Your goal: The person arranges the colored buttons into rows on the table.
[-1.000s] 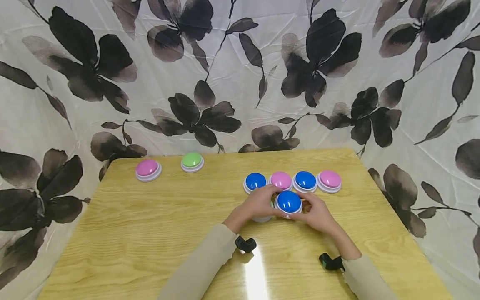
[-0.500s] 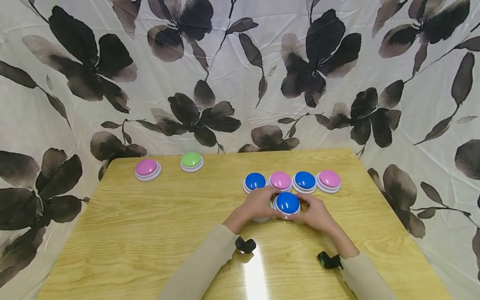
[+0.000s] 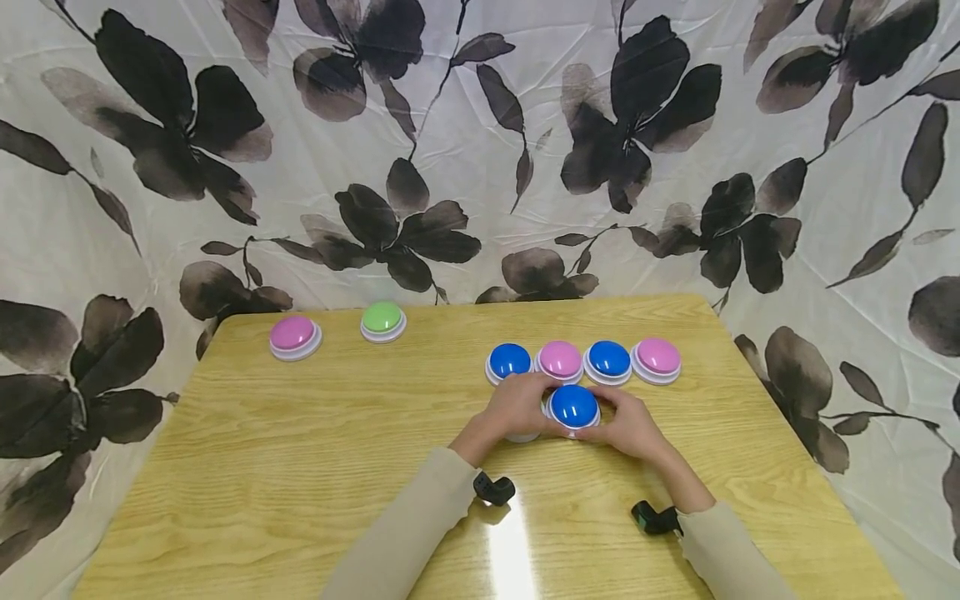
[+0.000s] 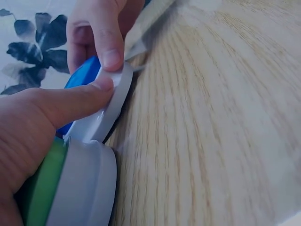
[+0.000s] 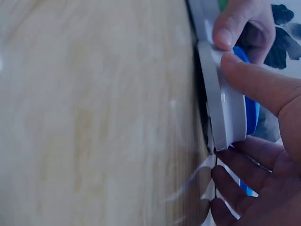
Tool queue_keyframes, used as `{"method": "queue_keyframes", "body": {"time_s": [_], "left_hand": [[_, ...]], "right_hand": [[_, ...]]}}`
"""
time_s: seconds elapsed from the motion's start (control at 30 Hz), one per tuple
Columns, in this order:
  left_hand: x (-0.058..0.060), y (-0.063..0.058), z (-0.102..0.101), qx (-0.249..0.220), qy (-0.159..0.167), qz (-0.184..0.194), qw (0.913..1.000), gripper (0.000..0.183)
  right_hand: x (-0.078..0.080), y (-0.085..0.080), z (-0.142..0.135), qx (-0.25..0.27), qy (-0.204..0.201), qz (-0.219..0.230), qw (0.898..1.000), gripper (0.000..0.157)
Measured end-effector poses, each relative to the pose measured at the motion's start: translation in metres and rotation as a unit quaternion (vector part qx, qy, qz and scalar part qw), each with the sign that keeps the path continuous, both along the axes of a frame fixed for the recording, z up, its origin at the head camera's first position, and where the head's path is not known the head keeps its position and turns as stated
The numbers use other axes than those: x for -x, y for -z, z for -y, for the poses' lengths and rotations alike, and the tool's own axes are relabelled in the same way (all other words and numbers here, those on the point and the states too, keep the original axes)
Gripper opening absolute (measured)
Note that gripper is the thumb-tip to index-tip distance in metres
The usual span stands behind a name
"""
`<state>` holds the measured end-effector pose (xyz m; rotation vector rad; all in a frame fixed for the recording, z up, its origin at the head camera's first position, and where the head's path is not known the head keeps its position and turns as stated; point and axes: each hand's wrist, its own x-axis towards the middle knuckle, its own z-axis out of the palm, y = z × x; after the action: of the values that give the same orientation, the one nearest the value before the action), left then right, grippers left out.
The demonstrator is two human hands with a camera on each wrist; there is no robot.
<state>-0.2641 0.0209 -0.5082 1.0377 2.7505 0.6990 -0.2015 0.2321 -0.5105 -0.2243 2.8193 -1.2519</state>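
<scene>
Between both hands is a blue dome push button (image 3: 574, 407) with a round white base. My left hand (image 3: 516, 406) grips its left side, and its thumb (image 4: 89, 96) presses on the white base in the left wrist view. The right hand (image 3: 632, 425) grips the opposite side, thumb on the front of the base and fingers around the far side. Under my left hand sits a green push button (image 4: 44, 188), mostly hidden in the head view; its white base touches the blue one's base. The blue button is at table level; a slight lift cannot be ruled out.
Just behind the hands, a row holds a blue button (image 3: 509, 361), a pink button (image 3: 560, 359), another blue button (image 3: 608, 359) and another pink button (image 3: 656, 357). Far left on the wooden table (image 3: 300, 467) stand a pink button (image 3: 293, 334) and a green button (image 3: 382, 318). Floral cloth (image 3: 525, 150) hangs behind.
The blue button has shifted slightly left, against the green one, with the right hand following it. My left hand has stayed nearly in place. Both hands keep their hold.
</scene>
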Motion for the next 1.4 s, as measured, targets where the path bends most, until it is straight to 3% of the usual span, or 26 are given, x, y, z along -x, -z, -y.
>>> {"method": "queue_keyframes", "body": {"time_s": [0.43, 0.7, 1.2, 1.4], "left_hand": [[-0.001, 0.001, 0.000, 0.000, -0.013, 0.008, 0.9999, 0.083], [0.001, -0.003, 0.001, 0.002, -0.021, 0.011, 0.9997, 0.083], [-0.004, 0.001, -0.002, 0.007, -0.014, 0.005, 0.9999, 0.082], [-0.003, -0.005, 0.002, 0.015, 0.015, -0.001, 0.9998, 0.079]], "right_hand": [[0.000, -0.003, 0.004, 0.047, 0.028, 0.054, 0.997, 0.081], [0.003, 0.001, 0.003, 0.078, 0.030, 0.049, 0.995, 0.078], [-0.002, 0.007, 0.002, 0.095, 0.026, 0.049, 0.994, 0.078], [-0.001, 0.007, 0.003, 0.084, 0.027, 0.043, 0.995, 0.078]]}}
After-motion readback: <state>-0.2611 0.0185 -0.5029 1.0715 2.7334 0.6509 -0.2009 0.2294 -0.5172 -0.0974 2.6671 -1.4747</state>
